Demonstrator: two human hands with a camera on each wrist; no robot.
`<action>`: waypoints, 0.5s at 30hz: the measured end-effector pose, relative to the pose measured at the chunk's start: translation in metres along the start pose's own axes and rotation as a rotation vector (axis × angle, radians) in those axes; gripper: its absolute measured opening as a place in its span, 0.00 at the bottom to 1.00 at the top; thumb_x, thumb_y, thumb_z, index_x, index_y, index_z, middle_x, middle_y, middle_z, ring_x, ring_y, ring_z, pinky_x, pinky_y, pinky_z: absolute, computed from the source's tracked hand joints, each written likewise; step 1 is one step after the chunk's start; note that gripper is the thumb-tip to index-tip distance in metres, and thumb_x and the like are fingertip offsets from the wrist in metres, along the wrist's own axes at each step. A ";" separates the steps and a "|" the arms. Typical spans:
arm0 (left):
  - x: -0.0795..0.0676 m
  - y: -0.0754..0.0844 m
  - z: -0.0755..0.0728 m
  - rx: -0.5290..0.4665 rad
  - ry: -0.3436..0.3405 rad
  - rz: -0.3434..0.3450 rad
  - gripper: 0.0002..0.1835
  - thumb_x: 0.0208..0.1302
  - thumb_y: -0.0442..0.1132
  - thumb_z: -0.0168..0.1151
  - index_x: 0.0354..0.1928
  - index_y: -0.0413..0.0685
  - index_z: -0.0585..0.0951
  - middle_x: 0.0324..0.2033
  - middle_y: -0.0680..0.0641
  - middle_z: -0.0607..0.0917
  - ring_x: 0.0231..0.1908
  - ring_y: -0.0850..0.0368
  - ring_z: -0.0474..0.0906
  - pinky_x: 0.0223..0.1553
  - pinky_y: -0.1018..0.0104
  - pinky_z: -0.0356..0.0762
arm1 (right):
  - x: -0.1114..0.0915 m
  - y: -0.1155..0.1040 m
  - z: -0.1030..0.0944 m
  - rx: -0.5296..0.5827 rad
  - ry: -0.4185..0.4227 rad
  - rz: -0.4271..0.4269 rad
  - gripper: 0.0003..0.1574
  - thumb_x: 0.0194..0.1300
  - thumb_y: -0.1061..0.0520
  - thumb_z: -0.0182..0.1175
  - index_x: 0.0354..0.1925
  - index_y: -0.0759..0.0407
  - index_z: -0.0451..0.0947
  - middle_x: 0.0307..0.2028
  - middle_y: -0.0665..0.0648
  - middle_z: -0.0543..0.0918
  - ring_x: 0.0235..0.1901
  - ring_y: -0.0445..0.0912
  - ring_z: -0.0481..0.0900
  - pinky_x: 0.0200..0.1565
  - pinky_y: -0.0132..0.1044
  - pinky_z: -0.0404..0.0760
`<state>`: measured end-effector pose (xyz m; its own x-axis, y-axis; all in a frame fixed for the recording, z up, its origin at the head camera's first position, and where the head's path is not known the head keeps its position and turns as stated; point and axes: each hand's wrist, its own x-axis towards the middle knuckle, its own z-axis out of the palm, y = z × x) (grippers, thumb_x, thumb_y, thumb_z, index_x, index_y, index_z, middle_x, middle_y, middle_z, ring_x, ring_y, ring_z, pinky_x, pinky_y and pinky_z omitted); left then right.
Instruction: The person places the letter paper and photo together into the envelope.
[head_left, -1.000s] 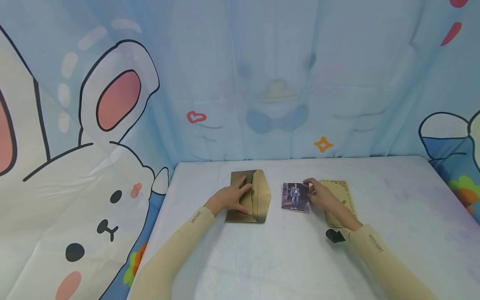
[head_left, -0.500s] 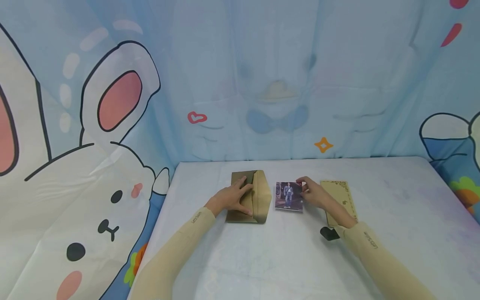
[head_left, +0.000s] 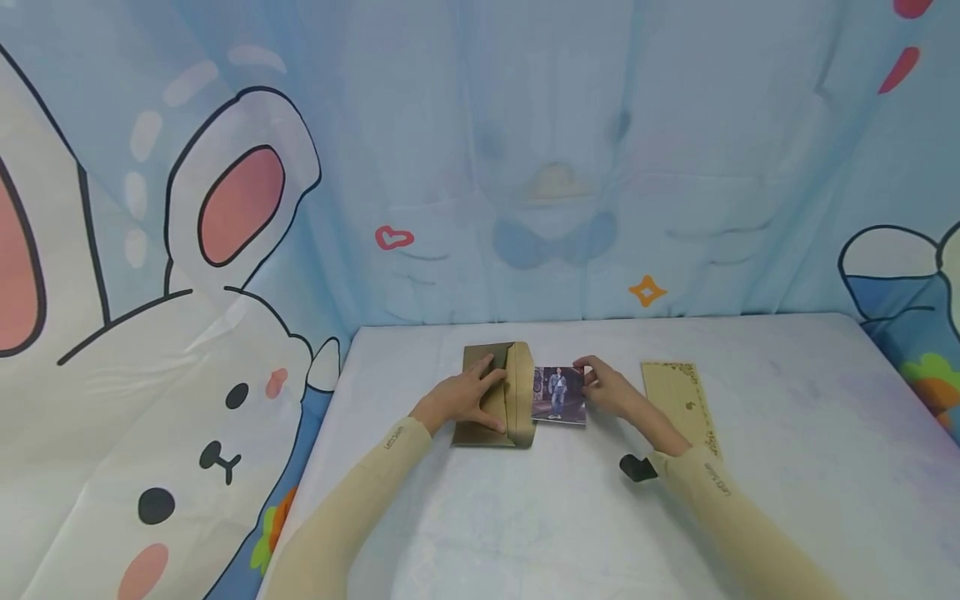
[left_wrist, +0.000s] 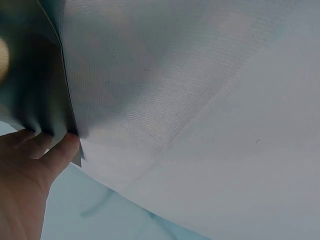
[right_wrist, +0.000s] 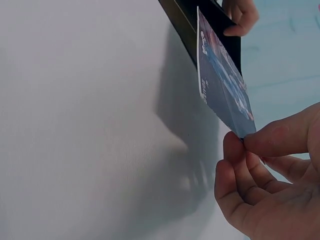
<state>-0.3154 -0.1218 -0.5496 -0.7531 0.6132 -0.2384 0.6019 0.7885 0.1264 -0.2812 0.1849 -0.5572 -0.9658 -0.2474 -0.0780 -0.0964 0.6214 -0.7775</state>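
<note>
We see a photo (head_left: 558, 394) of a standing figure, held low over the white table (head_left: 570, 517) just right of a brown envelope (head_left: 497, 393), its left edge meeting the envelope's open flap. From the right wrist view the photo (right_wrist: 220, 85) tilts up off the table, its far edge reaching the dark mouth of the envelope (right_wrist: 210, 25). Our right hand (head_left: 609, 392) pinches the photo's right edge between thumb and fingertips (right_wrist: 280, 137), the other fingers curled beneath. Our left hand (head_left: 461, 396) lies flat on the envelope with fingers spread and straight, pressing its body down; in the left wrist view the fingertips (left_wrist: 62, 150) sit against the paper's edge (left_wrist: 70, 125), though that picture is too close for us to read more. The envelope lies near the back middle of the table, its flap folded open toward the right. Further right, apart from the photo, a tan card (head_left: 678, 400) with a decorated border lies flat on the table, partly covered by our right forearm. Both our arms wear beige sleeves (head_left: 360, 492). A small black object (head_left: 637, 468) sits at the right wrist. Behind the table hangs a pale blue cartoon backdrop (head_left: 525, 167) with a white rabbit (head_left: 187, 400) at the left.
</note>
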 end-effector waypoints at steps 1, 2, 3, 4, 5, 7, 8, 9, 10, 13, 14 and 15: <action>0.000 0.000 0.000 -0.001 -0.002 -0.003 0.58 0.49 0.78 0.64 0.78 0.65 0.54 0.80 0.40 0.46 0.77 0.42 0.53 0.64 0.46 0.73 | 0.001 -0.001 0.002 0.002 0.001 -0.006 0.30 0.67 0.70 0.50 0.67 0.70 0.63 0.43 0.68 0.77 0.35 0.50 0.76 0.32 0.38 0.75; -0.001 0.000 0.000 -0.002 -0.003 -0.006 0.58 0.49 0.78 0.63 0.78 0.65 0.54 0.80 0.40 0.46 0.78 0.42 0.53 0.64 0.46 0.73 | 0.002 -0.003 0.004 0.005 0.001 -0.011 0.30 0.66 0.71 0.50 0.66 0.70 0.63 0.42 0.68 0.77 0.35 0.50 0.76 0.32 0.37 0.75; -0.001 0.000 0.000 -0.003 -0.003 -0.008 0.58 0.49 0.78 0.64 0.78 0.65 0.54 0.80 0.40 0.45 0.78 0.42 0.53 0.64 0.46 0.73 | 0.002 -0.005 0.005 0.007 -0.001 -0.015 0.30 0.66 0.70 0.50 0.66 0.71 0.63 0.42 0.68 0.77 0.35 0.50 0.76 0.32 0.37 0.76; -0.001 0.001 0.000 -0.004 -0.002 -0.009 0.58 0.49 0.78 0.64 0.78 0.65 0.54 0.80 0.40 0.45 0.78 0.42 0.52 0.65 0.46 0.73 | 0.003 -0.006 0.007 0.008 -0.002 -0.021 0.30 0.66 0.70 0.50 0.66 0.71 0.63 0.42 0.68 0.77 0.34 0.50 0.76 0.32 0.37 0.76; -0.001 0.001 0.000 -0.005 -0.003 -0.010 0.58 0.49 0.78 0.64 0.78 0.65 0.54 0.80 0.41 0.45 0.78 0.42 0.52 0.65 0.46 0.73 | 0.004 -0.007 0.008 0.010 -0.003 -0.022 0.30 0.66 0.70 0.50 0.66 0.71 0.63 0.42 0.68 0.77 0.34 0.50 0.76 0.31 0.37 0.76; -0.002 0.002 0.000 -0.008 -0.002 -0.010 0.58 0.49 0.77 0.64 0.78 0.65 0.54 0.80 0.40 0.45 0.78 0.42 0.52 0.65 0.46 0.73 | 0.006 -0.008 0.010 0.015 -0.007 -0.022 0.30 0.66 0.70 0.50 0.66 0.71 0.64 0.42 0.67 0.77 0.35 0.50 0.76 0.31 0.37 0.76; -0.002 0.002 -0.001 -0.011 -0.002 -0.009 0.57 0.49 0.77 0.64 0.78 0.65 0.54 0.80 0.40 0.46 0.78 0.42 0.53 0.65 0.46 0.73 | 0.006 -0.009 0.011 0.015 -0.011 -0.027 0.30 0.66 0.71 0.50 0.66 0.71 0.63 0.41 0.68 0.77 0.35 0.50 0.76 0.31 0.37 0.76; -0.002 0.002 -0.001 -0.011 -0.001 -0.007 0.57 0.49 0.77 0.64 0.78 0.65 0.54 0.80 0.40 0.46 0.78 0.42 0.53 0.65 0.46 0.72 | 0.007 -0.010 0.012 0.015 -0.012 -0.027 0.30 0.66 0.71 0.50 0.66 0.71 0.64 0.41 0.67 0.77 0.35 0.50 0.76 0.31 0.37 0.76; -0.002 0.002 -0.001 -0.008 -0.001 -0.006 0.57 0.49 0.77 0.64 0.78 0.65 0.54 0.80 0.40 0.46 0.78 0.42 0.53 0.65 0.46 0.72 | 0.008 -0.010 0.013 0.014 -0.010 -0.028 0.30 0.66 0.71 0.51 0.66 0.71 0.64 0.41 0.67 0.77 0.35 0.51 0.76 0.31 0.37 0.76; -0.002 0.002 -0.003 -0.001 -0.002 -0.004 0.57 0.50 0.77 0.64 0.78 0.65 0.54 0.80 0.40 0.46 0.78 0.42 0.53 0.65 0.46 0.72 | 0.010 -0.013 0.015 0.006 -0.007 -0.036 0.29 0.65 0.71 0.52 0.65 0.71 0.65 0.41 0.66 0.77 0.34 0.50 0.76 0.30 0.36 0.75; -0.002 0.002 -0.003 0.003 -0.001 -0.003 0.57 0.50 0.77 0.65 0.78 0.65 0.54 0.80 0.40 0.46 0.78 0.42 0.53 0.65 0.46 0.73 | 0.011 -0.014 0.016 0.002 -0.006 -0.040 0.29 0.65 0.71 0.52 0.65 0.71 0.65 0.40 0.66 0.77 0.34 0.50 0.76 0.30 0.36 0.74; -0.002 0.002 -0.003 0.006 0.000 -0.004 0.57 0.50 0.77 0.65 0.77 0.65 0.54 0.80 0.40 0.46 0.78 0.42 0.53 0.65 0.47 0.73 | 0.012 -0.015 0.016 -0.002 -0.003 -0.036 0.29 0.65 0.71 0.52 0.65 0.70 0.65 0.40 0.66 0.77 0.34 0.50 0.76 0.31 0.36 0.74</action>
<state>-0.3135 -0.1215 -0.5457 -0.7556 0.6100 -0.2388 0.6006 0.7906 0.1193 -0.2871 0.1602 -0.5563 -0.9609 -0.2721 -0.0519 -0.1315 0.6132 -0.7789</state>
